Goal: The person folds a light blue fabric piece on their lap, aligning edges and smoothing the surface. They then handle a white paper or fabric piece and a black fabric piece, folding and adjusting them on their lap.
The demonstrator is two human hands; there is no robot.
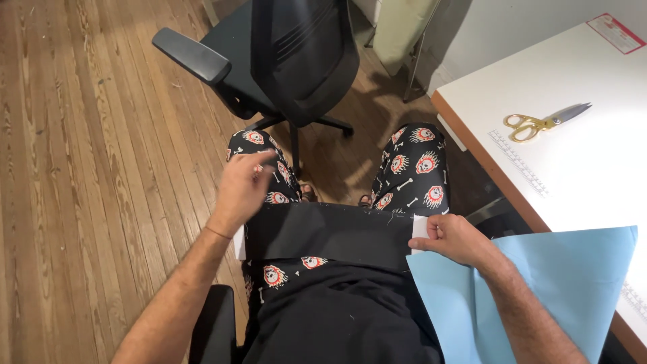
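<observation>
Two hands are in view: the left hand (244, 189) lifted over the lap, the right hand (453, 240) pinching a white edge of one black strip of cloth (330, 234) across the knees. There is one sheet of blue paper (539, 283), one pair of gold-handled scissors (543, 121), one clear ruler (519, 162) and one red-edged card (616, 32) on one white table (593, 182). One black office chair (283, 61) stands opposite
</observation>
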